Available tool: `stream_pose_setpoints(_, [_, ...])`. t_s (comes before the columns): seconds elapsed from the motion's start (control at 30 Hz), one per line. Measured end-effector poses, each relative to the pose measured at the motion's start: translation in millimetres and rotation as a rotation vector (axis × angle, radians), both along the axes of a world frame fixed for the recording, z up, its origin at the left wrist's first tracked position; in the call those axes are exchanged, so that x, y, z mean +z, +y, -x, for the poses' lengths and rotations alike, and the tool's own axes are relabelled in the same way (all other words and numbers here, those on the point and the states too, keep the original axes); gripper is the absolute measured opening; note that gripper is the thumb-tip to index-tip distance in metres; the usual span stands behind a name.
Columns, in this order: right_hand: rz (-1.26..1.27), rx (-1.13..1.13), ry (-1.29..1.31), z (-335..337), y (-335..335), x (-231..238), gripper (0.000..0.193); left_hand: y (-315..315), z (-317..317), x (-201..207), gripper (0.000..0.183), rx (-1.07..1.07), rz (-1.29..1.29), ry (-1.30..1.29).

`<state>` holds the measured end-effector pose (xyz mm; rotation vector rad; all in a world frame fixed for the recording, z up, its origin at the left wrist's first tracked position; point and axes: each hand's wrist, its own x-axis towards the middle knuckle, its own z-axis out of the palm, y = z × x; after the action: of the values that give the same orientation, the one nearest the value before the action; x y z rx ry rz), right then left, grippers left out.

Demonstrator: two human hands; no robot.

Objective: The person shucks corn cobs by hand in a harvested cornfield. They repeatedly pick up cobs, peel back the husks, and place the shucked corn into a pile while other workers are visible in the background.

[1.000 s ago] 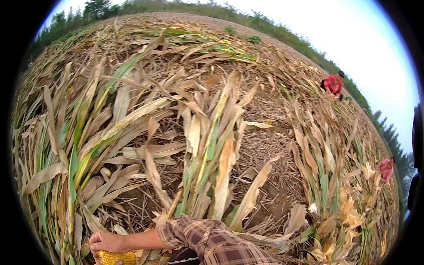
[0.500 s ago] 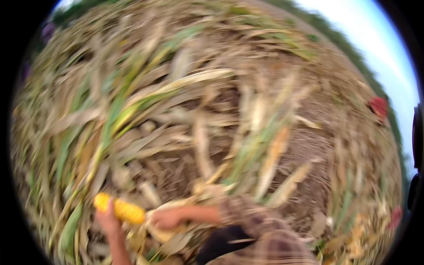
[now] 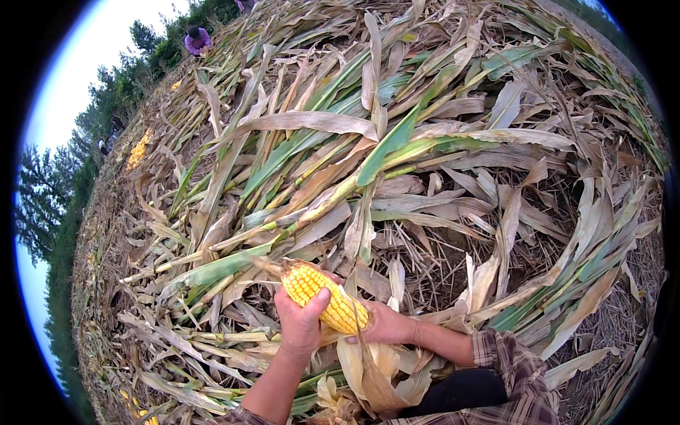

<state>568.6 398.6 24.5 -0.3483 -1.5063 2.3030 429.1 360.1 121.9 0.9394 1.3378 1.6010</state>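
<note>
A bare yellow ear of corn lies tilted between my two hands, one end up to the left and the other down to the right. My left hand is closed around its near-left side, thumb across the kernels and fingers mostly hidden behind. Against the lower right end my right hand is closed, its fingertips partly covered by the ear. Peeled pale husk hangs below the right hand, beside my dark-clad knee.
Flattened corn stalks and dry leaves cover the ground all around. Piles of yellow ears lie at the far left, and more ears at the lower left. A person in purple bends down far off, near trees.
The view has swung left, bringing the trees, the corn piles and the person in purple into sight. My hands hold the ear throughout, and now sit closer together on it.
</note>
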Motion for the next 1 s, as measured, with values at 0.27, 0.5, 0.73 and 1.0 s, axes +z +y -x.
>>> stream_pose_setpoints(0.27, [-0.244,-0.241,-0.204,12,-29,-35,0.018,9,-8,0,0.031,0.092,0.237,-0.032])
stream_pose_setpoints(0.5, [-0.401,-0.122,-0.236,-10,-3,-18,0.013,54,28,-12,0.03,-0.172,0.424,-0.214])
stream_pose_setpoints(0.73, [0.035,-0.374,-0.193,-52,54,-95,0.038,8,128,39,0.054,0.23,0.015,-0.597])
stream_pose_setpoints(1.0, [-0.309,-0.876,-0.447,-71,72,23,0.033,-99,128,56,0.043,-0.663,0.305,1.324])
